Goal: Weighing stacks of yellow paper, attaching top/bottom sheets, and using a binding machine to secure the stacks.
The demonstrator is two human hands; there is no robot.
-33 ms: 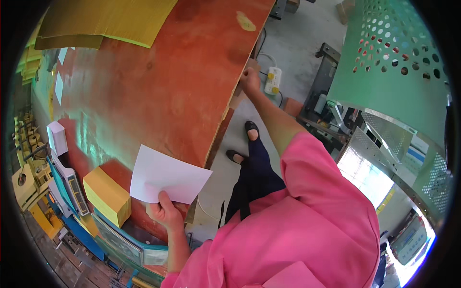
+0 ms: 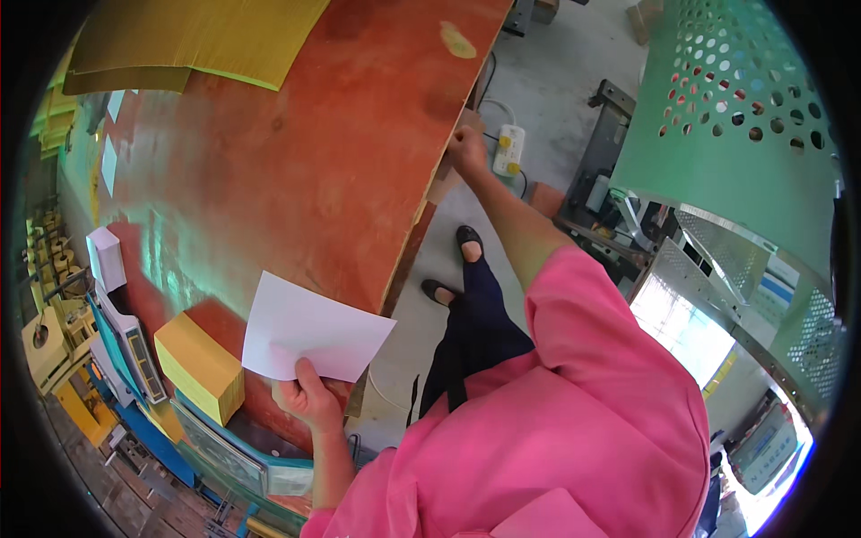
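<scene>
In my left hand point(image 2: 309, 397) is a sheet of white paper point(image 2: 314, 327), pinched at its near edge with the thumb on top. The sheet is held above the near right part of a reddish-brown wooden table point(image 2: 296, 179). My right hand point(image 2: 466, 150) is at the table's right edge, fingers curled closed. The tabletop's edge partly hides those fingers, and what they grip cannot be made out. Left of the white sheet, a thick stack of yellow paper point(image 2: 202, 366) stands on the table.
Large yellow sheets point(image 2: 197, 40) lie at the table's far left. A white block point(image 2: 107, 258) and a framed panel point(image 2: 224, 439) stand along the left side. On the floor at right lies a white power strip point(image 2: 509, 150), near a green perforated machine guard point(image 2: 717, 152).
</scene>
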